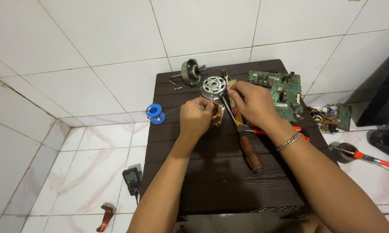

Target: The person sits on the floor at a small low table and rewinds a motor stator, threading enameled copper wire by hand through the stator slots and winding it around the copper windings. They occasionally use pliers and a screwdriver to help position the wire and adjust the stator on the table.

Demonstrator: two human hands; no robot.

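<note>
My left hand grips a small motor stator with copper windings on the dark wooden table. A thin solder wire runs from my left hand's fingers to a blue spool at the table's left edge. My right hand pinches something thin and small near the stator, just below a round silver motor housing; I cannot tell what it is. A screwdriver with a brown wooden handle lies under my right wrist, its shaft pointing at the stator.
A second motor cover and small screws lie at the table's far left. A green circuit board sits at the far right. On the tiled floor are a multimeter, a soldering iron and another circuit board.
</note>
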